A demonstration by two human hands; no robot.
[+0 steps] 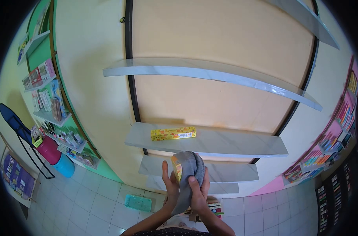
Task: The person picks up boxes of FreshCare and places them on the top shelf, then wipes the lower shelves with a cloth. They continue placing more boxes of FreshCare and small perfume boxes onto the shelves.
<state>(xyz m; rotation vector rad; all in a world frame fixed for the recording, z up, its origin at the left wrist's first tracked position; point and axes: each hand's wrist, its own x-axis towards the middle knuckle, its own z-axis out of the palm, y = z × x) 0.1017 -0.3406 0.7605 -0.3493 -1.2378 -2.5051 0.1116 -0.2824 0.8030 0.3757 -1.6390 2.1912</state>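
A grey cloth point(186, 167) is draped over and around a yellow patterned box point(177, 166), so only part of the box's left side shows. My left hand point(172, 189) holds the box from the left, one finger pointing up and the others partly hidden behind it. On the other side, my right hand point(199, 192) grips the cloth, its thumb pressed onto the fabric. The cloth's loose end hangs between my wrists. Just beyond my hands, a yellow carton point(173, 133) with red fruit-like prints lies lengthwise on a marbled shelf point(234, 143).
A longer shelf point(210, 72) runs above, and a lower shelf point(230, 172) sits below. A teal tray point(138, 202) lies on the tiled floor. At left are stocked shelves, a blue bucket point(64, 166) and an ironing board point(16, 122). Bookshelves point(326, 147) line the right.
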